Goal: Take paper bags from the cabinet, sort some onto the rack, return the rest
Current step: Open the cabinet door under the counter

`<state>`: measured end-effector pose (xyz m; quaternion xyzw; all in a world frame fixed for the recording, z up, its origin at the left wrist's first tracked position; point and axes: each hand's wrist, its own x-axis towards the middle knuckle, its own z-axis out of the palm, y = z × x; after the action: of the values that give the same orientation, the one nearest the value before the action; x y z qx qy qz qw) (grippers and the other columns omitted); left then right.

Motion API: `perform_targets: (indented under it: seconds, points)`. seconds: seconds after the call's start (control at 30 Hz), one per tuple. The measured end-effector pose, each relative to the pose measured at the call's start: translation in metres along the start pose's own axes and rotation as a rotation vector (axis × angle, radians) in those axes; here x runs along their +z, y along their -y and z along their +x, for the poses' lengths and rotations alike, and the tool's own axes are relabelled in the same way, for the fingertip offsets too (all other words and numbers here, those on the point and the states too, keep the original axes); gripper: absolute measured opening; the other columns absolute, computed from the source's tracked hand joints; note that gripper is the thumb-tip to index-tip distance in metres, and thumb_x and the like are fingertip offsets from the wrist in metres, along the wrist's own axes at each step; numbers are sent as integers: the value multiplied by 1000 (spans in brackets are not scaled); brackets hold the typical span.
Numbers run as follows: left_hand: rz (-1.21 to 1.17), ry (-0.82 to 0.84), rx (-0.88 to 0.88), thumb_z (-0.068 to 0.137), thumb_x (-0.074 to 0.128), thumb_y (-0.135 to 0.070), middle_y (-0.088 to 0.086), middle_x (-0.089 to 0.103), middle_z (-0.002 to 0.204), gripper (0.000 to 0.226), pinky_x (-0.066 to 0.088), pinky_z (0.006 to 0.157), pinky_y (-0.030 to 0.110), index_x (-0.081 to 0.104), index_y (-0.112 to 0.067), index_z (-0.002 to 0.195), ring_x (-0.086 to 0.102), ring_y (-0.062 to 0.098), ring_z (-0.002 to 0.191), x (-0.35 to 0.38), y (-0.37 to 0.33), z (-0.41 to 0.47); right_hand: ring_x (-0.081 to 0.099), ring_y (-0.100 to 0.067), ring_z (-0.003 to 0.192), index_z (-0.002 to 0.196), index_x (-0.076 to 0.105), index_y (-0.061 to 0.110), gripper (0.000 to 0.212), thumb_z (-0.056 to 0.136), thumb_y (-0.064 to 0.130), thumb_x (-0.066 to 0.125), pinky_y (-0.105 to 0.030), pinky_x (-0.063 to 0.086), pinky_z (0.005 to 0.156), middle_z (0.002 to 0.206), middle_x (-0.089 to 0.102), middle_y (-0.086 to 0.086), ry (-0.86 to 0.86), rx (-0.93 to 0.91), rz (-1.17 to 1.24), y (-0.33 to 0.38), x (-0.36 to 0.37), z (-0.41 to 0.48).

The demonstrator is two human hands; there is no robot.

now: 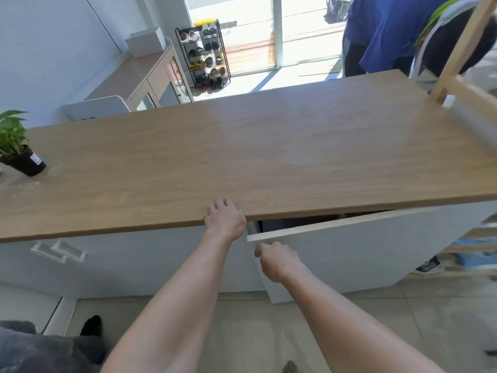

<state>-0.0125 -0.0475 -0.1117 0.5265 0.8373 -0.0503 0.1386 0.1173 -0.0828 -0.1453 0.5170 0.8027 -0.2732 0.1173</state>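
Observation:
A white cabinet sits under a long wooden countertop [269,146]. Its right door [349,249] stands partly swung out, showing a dark gap at the top; the inside is hidden and no paper bags show. My right hand [277,261] is curled on the door's left edge. My left hand [225,218] rests on the countertop's front edge, fingers bent over it. A light wooden rack [457,76] stands at the right end of the counter, only partly in view.
A potted plant [16,146] sits on the counter's far left. A person in a blue shirt [390,30] bends behind the counter at the right. A shoe rack [207,55] stands by the glass door. Drawer handles [57,251] show at left. Lower shelves at right hold blue items.

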Motion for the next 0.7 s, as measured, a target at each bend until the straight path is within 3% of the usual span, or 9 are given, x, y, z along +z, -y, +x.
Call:
perform_targets:
  seconds: [0.1, 0.27, 0.4, 0.6, 0.7]
  points:
    - [49, -42, 81, 100, 37, -32, 16, 42, 142, 46, 37, 102, 44, 40, -6, 138, 41, 33, 130, 6, -9, -13, 55, -34, 116, 131, 55, 18, 46, 92, -1, 38, -41, 47, 90, 129, 56, -14, -5, -21, 30, -6, 10, -17]
    - [62, -17, 199, 99, 40, -36, 9, 36, 151, 52, 34, 106, 43, 35, -12, 146, 42, 31, 134, 16, -18, -52, 54, -34, 119, 131, 55, 23, 48, 92, 2, 40, -40, 45, 93, 130, 54, -13, 22, -30, 61, -22, 28, -52]
    - [193, 39, 377, 98, 42, -37, 6, 44, 150, 55, 37, 106, 45, 32, -20, 149, 45, 29, 134, 28, -20, -92, 51, -32, 123, 134, 53, 31, 48, 94, 9, 40, -39, 42, 98, 134, 51, -11, 53, -32, 106, -29, 45, -82]
    - [447, 88, 643, 95, 47, -21, 6, 59, 135, 70, 41, 84, 40, 12, -28, 155, 57, 31, 119, 45, -44, -139, 58, -31, 112, 117, 65, 22, 36, 86, 27, 47, -39, 50, 95, 120, 62, -8, 131, 18, 199, -39, 61, -124]
    - [558, 56, 786, 94, 43, -11, 7, 61, 132, 77, 35, 73, 35, 2, -33, 155, 62, 31, 109, 45, -66, -154, 64, -24, 102, 108, 71, 24, 33, 81, 32, 55, -37, 54, 91, 112, 66, -4, 290, 35, 199, -43, 67, -134]
